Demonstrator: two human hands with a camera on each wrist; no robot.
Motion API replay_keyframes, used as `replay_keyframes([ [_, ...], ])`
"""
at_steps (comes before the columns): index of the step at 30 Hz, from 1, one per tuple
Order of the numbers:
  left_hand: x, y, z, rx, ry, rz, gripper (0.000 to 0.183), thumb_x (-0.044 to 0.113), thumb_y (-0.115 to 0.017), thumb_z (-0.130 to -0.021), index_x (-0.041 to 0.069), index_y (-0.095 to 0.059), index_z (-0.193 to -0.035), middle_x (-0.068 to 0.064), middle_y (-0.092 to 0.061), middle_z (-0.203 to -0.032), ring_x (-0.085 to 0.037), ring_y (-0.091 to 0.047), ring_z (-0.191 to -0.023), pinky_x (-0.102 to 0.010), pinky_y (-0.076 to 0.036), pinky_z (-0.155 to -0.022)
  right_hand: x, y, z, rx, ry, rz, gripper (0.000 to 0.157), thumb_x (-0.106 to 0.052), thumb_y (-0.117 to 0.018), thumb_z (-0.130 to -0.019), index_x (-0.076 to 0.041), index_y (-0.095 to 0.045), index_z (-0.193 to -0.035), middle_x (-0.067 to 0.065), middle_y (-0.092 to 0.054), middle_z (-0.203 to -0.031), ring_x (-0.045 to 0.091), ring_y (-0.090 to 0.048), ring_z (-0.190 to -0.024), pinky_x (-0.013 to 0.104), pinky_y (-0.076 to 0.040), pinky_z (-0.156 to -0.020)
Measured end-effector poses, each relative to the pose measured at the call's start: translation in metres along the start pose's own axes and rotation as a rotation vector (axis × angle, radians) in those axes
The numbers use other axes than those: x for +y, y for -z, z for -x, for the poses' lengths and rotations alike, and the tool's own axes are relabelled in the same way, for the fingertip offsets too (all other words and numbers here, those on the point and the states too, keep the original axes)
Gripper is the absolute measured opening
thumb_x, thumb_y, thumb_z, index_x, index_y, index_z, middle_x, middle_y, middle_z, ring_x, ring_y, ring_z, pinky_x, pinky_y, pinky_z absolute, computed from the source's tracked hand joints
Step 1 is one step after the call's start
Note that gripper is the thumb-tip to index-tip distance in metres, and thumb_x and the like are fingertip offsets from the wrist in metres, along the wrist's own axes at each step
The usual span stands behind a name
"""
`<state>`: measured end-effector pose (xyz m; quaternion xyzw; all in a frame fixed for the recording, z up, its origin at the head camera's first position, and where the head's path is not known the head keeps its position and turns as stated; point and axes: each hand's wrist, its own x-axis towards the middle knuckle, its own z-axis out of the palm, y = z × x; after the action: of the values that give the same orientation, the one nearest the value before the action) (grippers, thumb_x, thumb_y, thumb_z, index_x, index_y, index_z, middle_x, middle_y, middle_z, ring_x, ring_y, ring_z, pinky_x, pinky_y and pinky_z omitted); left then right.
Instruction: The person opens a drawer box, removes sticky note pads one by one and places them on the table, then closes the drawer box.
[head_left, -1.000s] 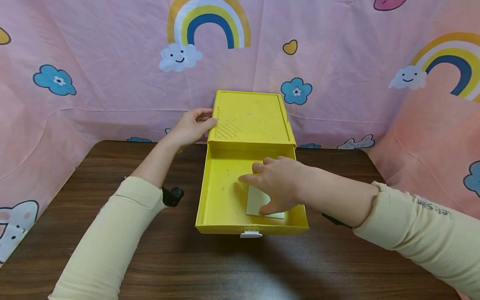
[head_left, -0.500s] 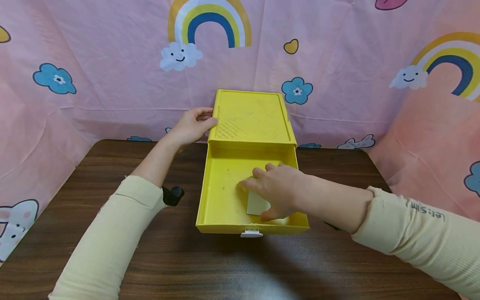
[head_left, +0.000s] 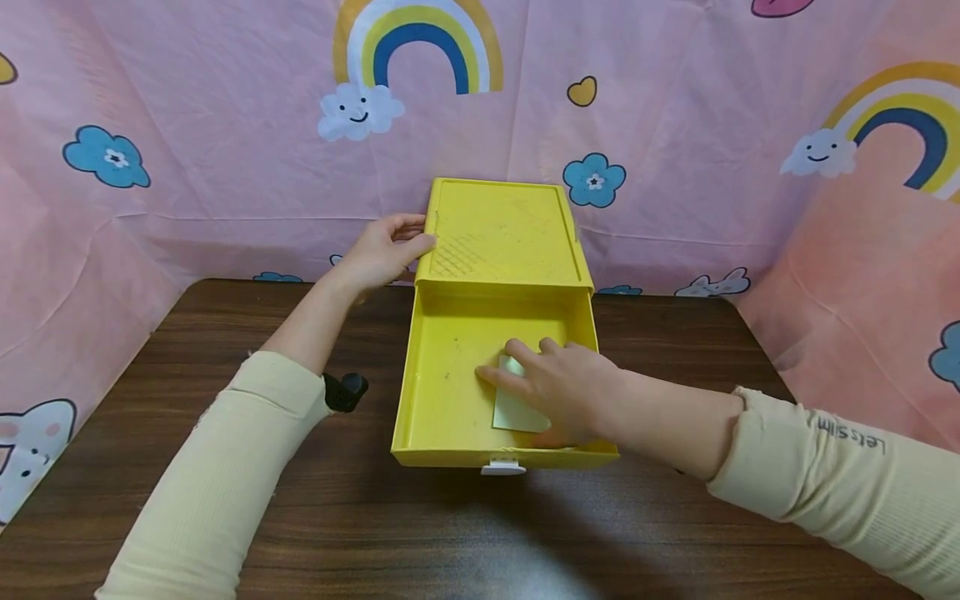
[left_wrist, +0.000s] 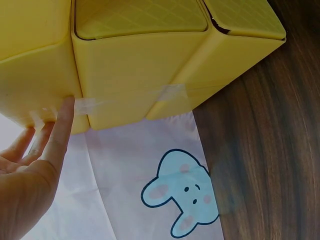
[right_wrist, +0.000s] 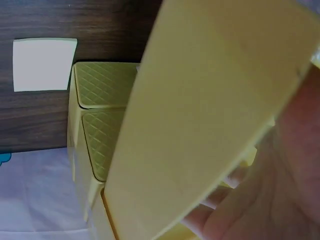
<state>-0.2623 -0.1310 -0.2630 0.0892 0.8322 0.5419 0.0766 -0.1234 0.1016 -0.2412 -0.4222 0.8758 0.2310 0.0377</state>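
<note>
A yellow drawer unit [head_left: 510, 225] stands at the back of the table, its top drawer [head_left: 446, 392] pulled far out. My left hand [head_left: 378, 257] rests on the unit's left side, thumb at the top edge; in the left wrist view its fingers [left_wrist: 62, 125] lie straight against the side wall. Inside the drawer lies a pale green square of paper [head_left: 513, 410]. Over it is my right hand [head_left: 566, 387], fingers spread and slightly bent, covering the paper's right part. The right wrist view has the drawer's wall [right_wrist: 200, 100] hiding part of that hand.
A white handle [head_left: 502, 468] juts from the drawer's front. Lower drawers with a quilted pattern [right_wrist: 107, 85] are closed. Another pale square [right_wrist: 44, 66] lies on the dark wooden table [head_left: 330, 517] beside the unit. A patterned pink cloth [head_left: 247, 108] hangs behind.
My right hand has moved lower and toward the drawer's front, its thumb now down by the front wall. My left hand stays against the unit.
</note>
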Motion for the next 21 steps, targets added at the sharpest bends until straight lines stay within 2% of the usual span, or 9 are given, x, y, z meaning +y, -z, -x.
replay_keyframes([
  [4,0.0009,-0.0003,0.0008,0.000,-0.001,0.001,0.054,0.032,-0.052,-0.087,0.012,-0.034,-0.133,-0.007,-0.041,-0.130,-0.018,-0.046,-0.110,-0.037,-0.048,-0.080,0.0005,-0.0047,0.0008,0.020,0.008,0.016,0.083,-0.057,-0.061,-0.069,-0.024,-0.025,-0.137,0.009,-0.035,-0.122,0.025,-0.053,-0.081,0.030,-0.050,-0.061],
  [12,0.0016,0.0006,0.0032,0.006,0.001,-0.024,0.054,0.032,-0.051,-0.087,0.012,-0.033,-0.134,-0.008,-0.041,-0.130,-0.019,-0.046,-0.109,-0.034,-0.049,-0.077,0.0024,-0.0039,-0.0020,-0.062,0.008,0.010,0.085,-0.053,-0.061,-0.072,-0.025,-0.018,-0.139,0.009,-0.031,-0.128,0.026,-0.050,-0.089,0.030,-0.050,-0.067],
  [21,0.0011,-0.0007,0.0025,0.009,-0.006,-0.006,0.052,0.030,-0.051,-0.087,0.011,-0.034,-0.133,-0.008,-0.041,-0.130,-0.019,-0.047,-0.109,-0.037,-0.049,-0.079,0.0035,-0.0050,-0.0010,0.014,0.029,0.058,0.078,-0.051,-0.063,-0.071,-0.020,-0.028,-0.133,0.012,-0.044,-0.113,0.025,-0.047,-0.083,0.031,-0.047,-0.066],
])
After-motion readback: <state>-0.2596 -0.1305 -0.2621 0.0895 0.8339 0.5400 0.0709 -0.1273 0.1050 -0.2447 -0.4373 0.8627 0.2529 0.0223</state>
